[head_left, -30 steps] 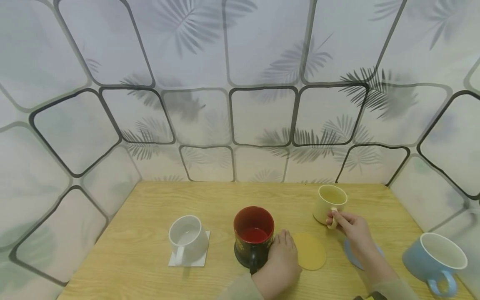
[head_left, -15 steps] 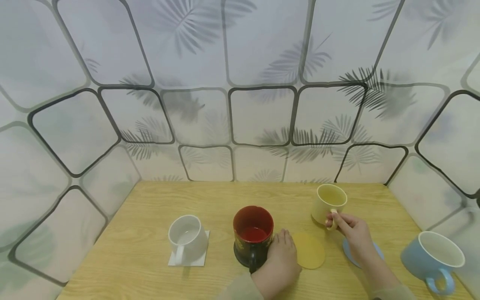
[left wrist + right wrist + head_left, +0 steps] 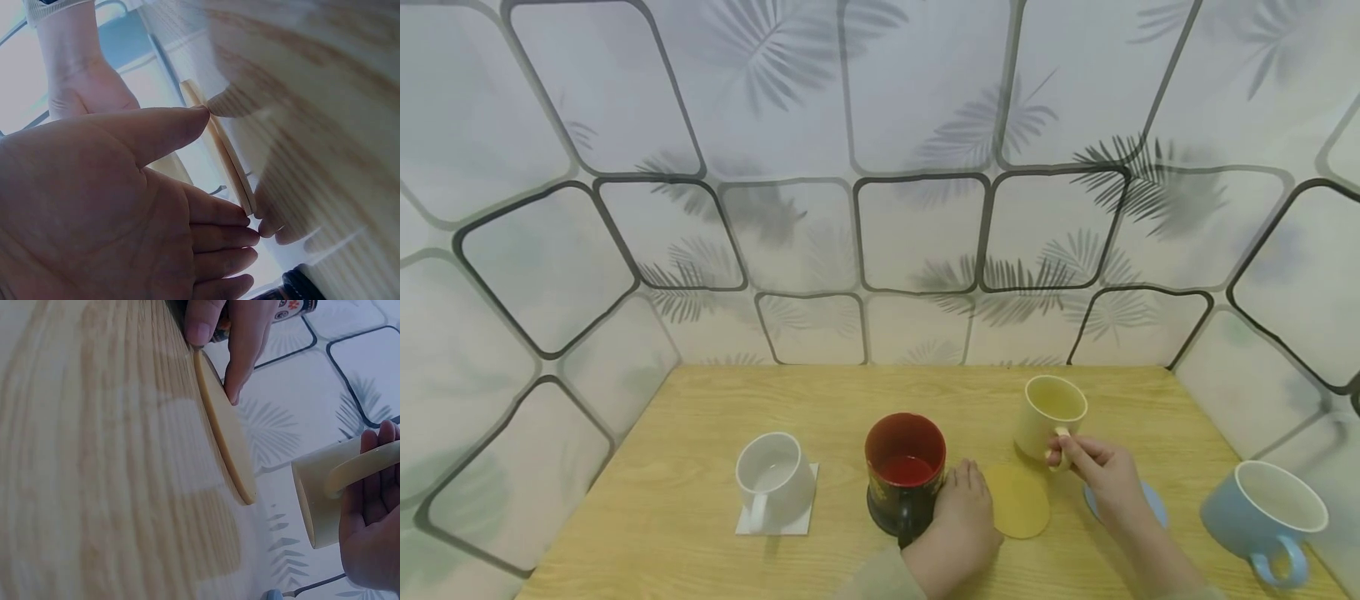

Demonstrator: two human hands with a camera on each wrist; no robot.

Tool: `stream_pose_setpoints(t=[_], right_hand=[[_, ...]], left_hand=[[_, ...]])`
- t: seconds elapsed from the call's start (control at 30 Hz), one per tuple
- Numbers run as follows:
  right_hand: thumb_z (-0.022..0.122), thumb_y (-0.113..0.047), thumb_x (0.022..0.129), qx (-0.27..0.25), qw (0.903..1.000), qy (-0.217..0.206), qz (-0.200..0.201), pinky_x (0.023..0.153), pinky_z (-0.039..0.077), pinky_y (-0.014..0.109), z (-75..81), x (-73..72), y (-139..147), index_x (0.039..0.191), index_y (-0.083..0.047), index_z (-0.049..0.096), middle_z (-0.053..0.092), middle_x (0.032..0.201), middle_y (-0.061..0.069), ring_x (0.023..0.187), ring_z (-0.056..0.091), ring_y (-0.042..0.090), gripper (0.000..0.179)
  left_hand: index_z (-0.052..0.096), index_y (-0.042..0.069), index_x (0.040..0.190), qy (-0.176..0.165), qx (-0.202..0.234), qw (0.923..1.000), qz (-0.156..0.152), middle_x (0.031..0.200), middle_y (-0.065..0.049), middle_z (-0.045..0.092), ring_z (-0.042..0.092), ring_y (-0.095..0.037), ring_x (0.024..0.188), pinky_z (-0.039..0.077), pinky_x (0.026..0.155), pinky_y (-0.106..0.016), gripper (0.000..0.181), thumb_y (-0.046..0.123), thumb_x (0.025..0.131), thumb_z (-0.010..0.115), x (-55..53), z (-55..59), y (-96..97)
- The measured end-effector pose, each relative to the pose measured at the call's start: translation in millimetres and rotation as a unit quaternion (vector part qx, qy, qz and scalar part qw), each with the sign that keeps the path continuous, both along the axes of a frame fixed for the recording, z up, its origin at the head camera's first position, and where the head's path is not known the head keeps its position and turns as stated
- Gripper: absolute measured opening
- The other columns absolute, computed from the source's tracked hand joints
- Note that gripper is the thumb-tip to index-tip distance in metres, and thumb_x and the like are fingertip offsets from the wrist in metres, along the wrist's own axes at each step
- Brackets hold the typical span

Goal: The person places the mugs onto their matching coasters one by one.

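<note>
My right hand (image 3: pixel 1108 475) pinches the handle of a pale yellow mug (image 3: pixel 1051 412), held upright behind the round yellow coaster (image 3: pixel 1018 502). In the right wrist view the yellow mug (image 3: pixel 322 487) hangs off the table, its handle in the curled fingers of the right hand (image 3: pixel 375 544). My left hand (image 3: pixel 961 521) lies between the coaster and a black mug with a red inside (image 3: pixel 907 467). Its fingers are straight; in the left wrist view the thumb and index fingertip of the left hand (image 3: pixel 131 194) touch the edge of the coaster (image 3: pixel 228 156).
A white mug (image 3: pixel 771 475) sits on a square white coaster (image 3: pixel 797 517) to the left. Under my right forearm lies a round blue coaster (image 3: pixel 1152 504), partly hidden. A light blue mug (image 3: pixel 1262 517) stands at the table's right edge. Patterned walls enclose the wooden table (image 3: pixel 655 492).
The yellow mug, in my right hand, has shifted slightly left and toward me, nearer the yellow coaster. My left hand has kept its place.
</note>
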State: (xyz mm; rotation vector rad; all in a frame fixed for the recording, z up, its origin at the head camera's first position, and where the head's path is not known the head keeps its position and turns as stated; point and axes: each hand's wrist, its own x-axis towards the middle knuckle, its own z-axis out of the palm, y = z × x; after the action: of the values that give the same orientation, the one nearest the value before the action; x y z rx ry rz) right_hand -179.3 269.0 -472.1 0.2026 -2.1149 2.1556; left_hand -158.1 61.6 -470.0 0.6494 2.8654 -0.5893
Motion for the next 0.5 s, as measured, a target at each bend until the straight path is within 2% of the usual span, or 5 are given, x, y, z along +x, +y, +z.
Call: stream_pose_setpoints(t=[0.23, 0.5], right_hand=[[0.057, -0.005, 0.109, 0.012, 0.9999, 0.001, -0.011, 0.087, 0.056, 0.011, -0.1, 6.6, -4, 0.097, 0.003, 0.08, 0.08, 0.081, -0.011, 0.093, 0.074, -0.002, 0.028], [0.056, -0.002, 0.109, 0.008, 1.0, 0.006, 0.002, 0.087, 0.056, 0.012, 0.5, 14.3, -8, 0.097, 0.004, 0.08, 0.08, 0.081, -0.01, 0.092, 0.074, 0.0, 0.027]], left_hand=[[0.045, 0.024, 0.162, -0.003, 0.005, 1.0, 0.002, 0.169, 0.006, 0.041, 0.037, -0.009, 0.158, 0.034, 0.127, -0.024, 0.084, 0.076, 0.097, 0.053, -0.5, 0.6, 0.0], [0.044, 0.025, 0.162, -0.005, -0.002, 1.0, 0.001, 0.17, 0.007, 0.04, 0.036, -0.009, 0.158, 0.034, 0.128, -0.024, 0.083, 0.076, 0.097, 0.052, -0.1, 2.2, 0.2]])
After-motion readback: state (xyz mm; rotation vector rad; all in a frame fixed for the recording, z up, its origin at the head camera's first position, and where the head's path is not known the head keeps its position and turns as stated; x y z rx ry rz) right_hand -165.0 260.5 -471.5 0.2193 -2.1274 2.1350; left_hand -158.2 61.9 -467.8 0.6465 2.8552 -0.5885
